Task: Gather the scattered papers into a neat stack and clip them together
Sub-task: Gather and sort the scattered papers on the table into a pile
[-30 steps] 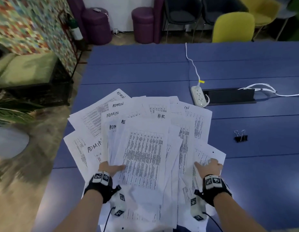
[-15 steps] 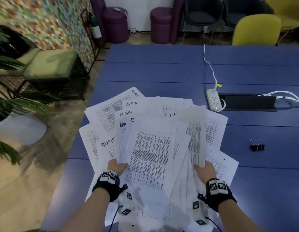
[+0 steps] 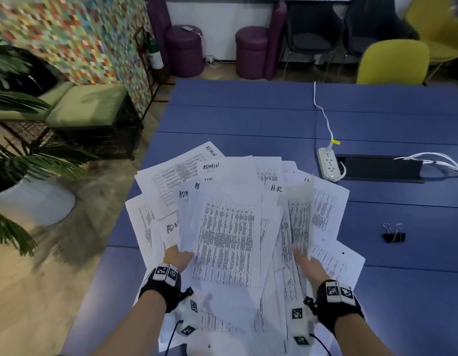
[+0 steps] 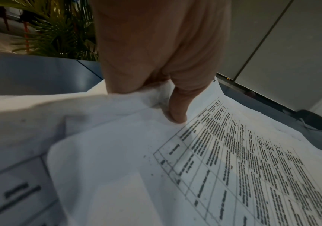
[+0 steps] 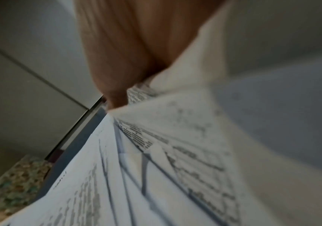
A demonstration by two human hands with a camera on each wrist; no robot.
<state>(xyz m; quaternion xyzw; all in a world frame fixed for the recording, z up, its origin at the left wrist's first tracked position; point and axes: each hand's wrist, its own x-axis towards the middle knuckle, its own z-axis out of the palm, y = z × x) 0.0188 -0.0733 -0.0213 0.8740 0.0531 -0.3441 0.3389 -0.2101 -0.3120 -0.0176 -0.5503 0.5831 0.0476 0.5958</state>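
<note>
Several printed sheets, some marked ADMIN or H.R, form a loose fanned pile of papers [image 3: 224, 240] on the blue table [image 3: 248, 119]. My left hand [image 3: 177, 258] holds the pile's left side; in the left wrist view its thumb [image 4: 177, 107] presses on a printed sheet [image 4: 233, 160] with the fingers hidden under the paper. My right hand [image 3: 307, 263] grips sheets at the pile's right side, and those sheets stand up on edge, blurred. In the right wrist view the right hand [image 5: 121, 85] has paper [image 5: 175, 137] running between thumb and palm. A black binder clip [image 3: 393, 235] lies on the table to the right, apart from both hands.
A white power strip [image 3: 329, 164] with its cable lies beyond the pile, beside a black cable hatch [image 3: 382, 169] with white cords. The table's left edge drops to the floor by a potted plant [image 3: 22, 176]. Chairs and purple stools stand at the far side.
My right hand has moved inward and lifted sheets from the pile's right side up on edge. The left hand keeps its hold on the left side. The pile is narrower.
</note>
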